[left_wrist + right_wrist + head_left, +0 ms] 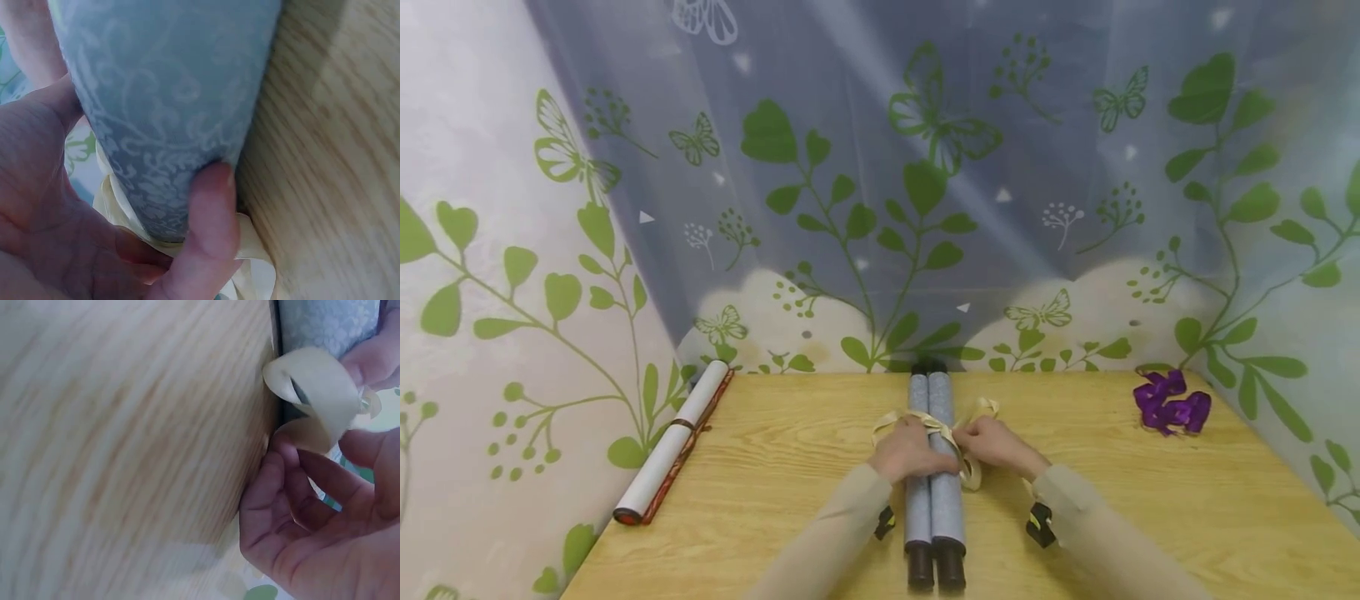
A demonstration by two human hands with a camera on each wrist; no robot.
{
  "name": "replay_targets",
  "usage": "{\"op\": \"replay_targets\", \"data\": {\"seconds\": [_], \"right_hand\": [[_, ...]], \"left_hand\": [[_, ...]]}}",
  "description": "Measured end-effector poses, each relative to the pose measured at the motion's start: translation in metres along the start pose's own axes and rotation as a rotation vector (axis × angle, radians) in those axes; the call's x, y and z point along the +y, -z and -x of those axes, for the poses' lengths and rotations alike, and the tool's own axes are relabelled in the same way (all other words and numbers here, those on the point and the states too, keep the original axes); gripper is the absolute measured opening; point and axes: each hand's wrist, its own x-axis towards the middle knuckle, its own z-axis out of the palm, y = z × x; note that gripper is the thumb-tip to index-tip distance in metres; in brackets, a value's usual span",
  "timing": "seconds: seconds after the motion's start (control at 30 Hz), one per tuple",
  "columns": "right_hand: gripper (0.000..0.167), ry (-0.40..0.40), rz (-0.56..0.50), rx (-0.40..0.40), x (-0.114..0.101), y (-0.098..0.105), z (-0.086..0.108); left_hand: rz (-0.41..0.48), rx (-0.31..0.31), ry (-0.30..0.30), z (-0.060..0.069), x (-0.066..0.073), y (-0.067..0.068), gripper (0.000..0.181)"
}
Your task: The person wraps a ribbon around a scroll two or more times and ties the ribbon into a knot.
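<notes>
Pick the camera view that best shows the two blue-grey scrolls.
Head: both scrolls lie side by side, dark knobs showing at each end. Left wrist gives a patterned close-up; right wrist, a small section at top right.

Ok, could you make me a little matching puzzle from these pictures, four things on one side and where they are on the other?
Things:
1. white roll
2. purple ribbon
3. cream ribbon
4. two patterned rolls

Places:
A. pinched in the right hand
B. side by side in the middle of the table
C. along the table's left edge
D. bunched up near the table's far right corner

Right pairs: 1-C, 2-D, 3-A, 4-B
</notes>
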Motion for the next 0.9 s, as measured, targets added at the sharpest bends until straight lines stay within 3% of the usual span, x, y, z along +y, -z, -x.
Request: {"op": "replay_targets", "data": {"seconds": [0.17, 0.53, 0.9], "right_hand": [[0.027, 0.099, 0.000, -0.012, 0.001, 0.001, -0.001], [0.028, 0.058, 0.022, 0.047, 0.007, 0.005, 0.007], [0.027, 0.028, -0.007, 0.070, 0.016, 0.015, 0.013]], "left_hand": [[0.021, -0.021, 0.002, -0.001, -0.007, 0.005, 0.107], [0.140, -0.044, -0.016, 0.006, -0.046, 0.019, 0.106], [0.153, -0.060, 0.003, 0.016, -0.088, 0.039, 0.101]]}}
